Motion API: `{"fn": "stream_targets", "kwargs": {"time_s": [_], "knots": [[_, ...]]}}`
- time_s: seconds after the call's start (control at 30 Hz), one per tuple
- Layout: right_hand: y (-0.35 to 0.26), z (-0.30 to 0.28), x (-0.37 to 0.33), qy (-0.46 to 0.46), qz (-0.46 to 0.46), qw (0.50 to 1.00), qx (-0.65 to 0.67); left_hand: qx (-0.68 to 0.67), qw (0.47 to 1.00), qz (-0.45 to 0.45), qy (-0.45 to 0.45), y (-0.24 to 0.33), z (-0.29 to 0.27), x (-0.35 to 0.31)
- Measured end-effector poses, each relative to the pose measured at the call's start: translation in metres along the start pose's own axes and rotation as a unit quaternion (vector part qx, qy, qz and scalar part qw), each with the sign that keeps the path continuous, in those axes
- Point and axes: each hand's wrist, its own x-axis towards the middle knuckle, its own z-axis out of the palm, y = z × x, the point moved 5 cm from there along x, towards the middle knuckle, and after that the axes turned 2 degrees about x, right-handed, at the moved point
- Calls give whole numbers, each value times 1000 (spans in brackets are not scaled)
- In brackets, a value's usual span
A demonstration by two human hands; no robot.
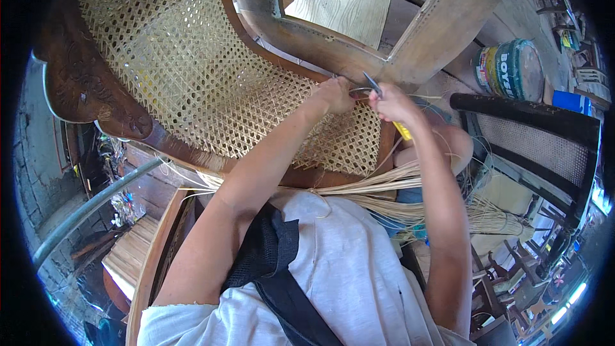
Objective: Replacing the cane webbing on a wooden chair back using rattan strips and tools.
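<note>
A woven cane panel [269, 99] in a carved brown wooden frame [173, 144] stretches across in front of me. My left hand [333, 95] is closed at the panel's far right edge, its fingers pinched on a thin cane strand [360, 89]. Just to its right, my right hand [392, 104] grips a pointed tool [371, 82] with a dark metal tip; a yellow handle [402, 130] shows below the fist. The tool's exact kind is hard to make out. Loose cane strands [378, 182] run in a bundle along the panel's near edge.
A bare wooden frame [442, 32] with small holes along its edge stands beyond the panel. At the right are a green paint bucket [522, 67] and a dark chair with a cane back [532, 141]. A metal tube [96, 208] crosses the left side.
</note>
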Motion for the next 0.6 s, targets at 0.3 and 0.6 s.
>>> {"fn": "stream_targets", "kwargs": {"time_s": [0.3, 0.6], "knots": [[-19, 28, -12, 157, -107, 980, -63, -119, 988, 60, 74, -34, 1, 24], [-36, 38, -29, 89, -154, 949, -260, -358, 928, 24, 104, -40, -3, 6]]}}
